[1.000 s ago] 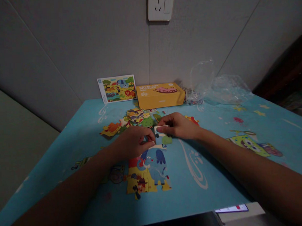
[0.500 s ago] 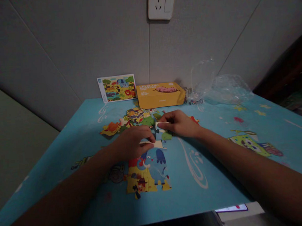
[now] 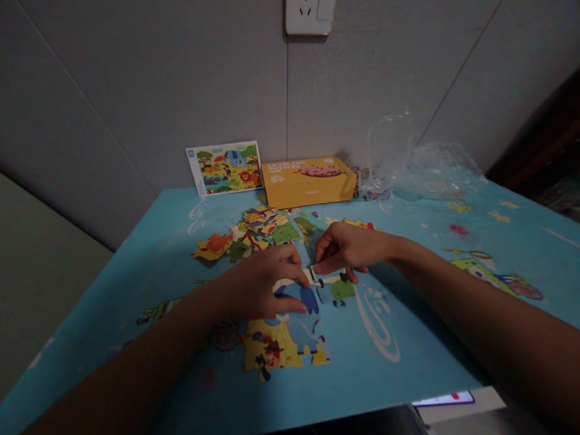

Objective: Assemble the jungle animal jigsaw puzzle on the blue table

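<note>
A partly joined jigsaw puzzle [image 3: 302, 332] with a blue elephant and yellow ground lies on the blue table. Over its upper left rests my left hand [image 3: 266, 282], thumb and fingers apart and touching the elephant's part; the palm hides some of the picture. My right hand [image 3: 351, 247] pinches a puzzle piece [image 3: 339, 290] with a green bush on pale blue. That piece is at the upper right edge of the joined part; whether it is locked in, I cannot tell. Behind the hands is a heap of loose puzzle pieces [image 3: 264, 225].
At the wall stand a picture card [image 3: 227, 169] and a yellow puzzle box [image 3: 310, 183]. Crumpled clear plastic bags [image 3: 436, 169] lie at the back right. Below the table's front edge, a lit screen [image 3: 444, 398] shows.
My right hand has come nearer and slightly right with the bush piece, now beside the elephant part. My left hand has let go of the piece it pinched and its fingers have spread.
</note>
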{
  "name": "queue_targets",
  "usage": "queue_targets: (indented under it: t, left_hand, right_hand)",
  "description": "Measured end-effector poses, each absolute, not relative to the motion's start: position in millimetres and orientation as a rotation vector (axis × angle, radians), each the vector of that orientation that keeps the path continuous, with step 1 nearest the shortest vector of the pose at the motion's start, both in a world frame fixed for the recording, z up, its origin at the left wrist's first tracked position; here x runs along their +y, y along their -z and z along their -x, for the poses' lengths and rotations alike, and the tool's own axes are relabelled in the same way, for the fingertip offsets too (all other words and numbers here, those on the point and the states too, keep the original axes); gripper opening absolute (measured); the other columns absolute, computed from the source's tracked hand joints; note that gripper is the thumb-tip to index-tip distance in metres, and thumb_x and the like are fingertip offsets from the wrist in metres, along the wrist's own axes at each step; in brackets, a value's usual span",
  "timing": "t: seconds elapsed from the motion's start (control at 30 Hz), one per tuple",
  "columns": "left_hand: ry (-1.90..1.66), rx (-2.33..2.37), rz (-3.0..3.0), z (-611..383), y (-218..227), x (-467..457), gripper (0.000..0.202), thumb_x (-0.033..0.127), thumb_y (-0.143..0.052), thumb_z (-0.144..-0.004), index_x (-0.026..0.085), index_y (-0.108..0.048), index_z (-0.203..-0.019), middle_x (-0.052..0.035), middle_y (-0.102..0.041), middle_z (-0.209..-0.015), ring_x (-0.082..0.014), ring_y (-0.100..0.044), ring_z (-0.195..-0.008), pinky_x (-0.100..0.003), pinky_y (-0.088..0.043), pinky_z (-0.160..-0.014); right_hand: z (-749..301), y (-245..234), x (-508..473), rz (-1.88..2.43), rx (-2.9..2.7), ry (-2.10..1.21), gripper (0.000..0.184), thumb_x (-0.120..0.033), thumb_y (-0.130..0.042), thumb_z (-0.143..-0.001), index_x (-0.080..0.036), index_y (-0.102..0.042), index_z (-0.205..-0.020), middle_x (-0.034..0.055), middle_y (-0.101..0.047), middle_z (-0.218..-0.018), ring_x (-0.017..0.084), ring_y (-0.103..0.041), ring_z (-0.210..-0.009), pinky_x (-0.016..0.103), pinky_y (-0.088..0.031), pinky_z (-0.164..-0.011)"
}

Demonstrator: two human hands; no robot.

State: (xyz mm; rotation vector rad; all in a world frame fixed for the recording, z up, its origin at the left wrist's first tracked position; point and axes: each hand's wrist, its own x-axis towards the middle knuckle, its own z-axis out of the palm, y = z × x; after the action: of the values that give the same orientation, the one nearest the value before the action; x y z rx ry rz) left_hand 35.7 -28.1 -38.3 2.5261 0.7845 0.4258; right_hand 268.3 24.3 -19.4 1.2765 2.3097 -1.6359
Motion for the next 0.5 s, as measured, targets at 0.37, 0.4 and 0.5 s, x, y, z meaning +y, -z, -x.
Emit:
queue_targets:
  t: [0.37, 0.4, 0.5]
  left_hand:
    - [-0.428, 0.780, -2.504, -35.6, 39.8, -27.2, 0.029, 0.033, -0.077, -0.079, 0.021, -0.071, -0.104, -0.0054, -0.058, -0.107, -0.0190, -0.059, -0.098, -0.031, -0.045, -0.088]
    - [-0.422, 0.782, -2.499, -35.3, 40.1, -27.1, 0.030, 0.034, -0.077, -0.079, 0.021, -0.070, -0.105, -0.0055, -0.058, -0.107, -0.0190, -0.059, -0.098, -0.031, -0.045, -0.088]
    - [-0.409, 0.783, -2.490, -34.7, 40.7, -26.9, 0.031, 0.034, -0.077, -0.079, 0.020, -0.070, -0.106, -0.0053, -0.058, -0.107, -0.0189, -0.059, -0.099, -0.031, -0.045, -0.088]
  right_hand:
    - [-262.8, 16.0, 17.3, -1.338, 2.305, 1.535, 0.035, -0.048, -0.075, -0.070, -0.018, -0.057, -0.068, -0.0063, -0.055, -0.045, 0.010, -0.050, -0.033, 0.020, -0.035, -0.033]
    - [-262.7, 16.1, 17.1, -1.333, 2.314, 1.531, 0.035, -0.048, -0.075, -0.070, -0.018, -0.057, -0.068, -0.0064, -0.055, -0.045, 0.010, -0.050, -0.033, 0.020, -0.035, -0.033]
    - [-263.5, 18.2, 18.0, -1.297, 2.347, 1.522, 0.035, -0.048, -0.074, -0.071, -0.017, -0.058, -0.069, -0.0066, -0.053, -0.045, 0.010, -0.050, -0.033, 0.020, -0.033, -0.032]
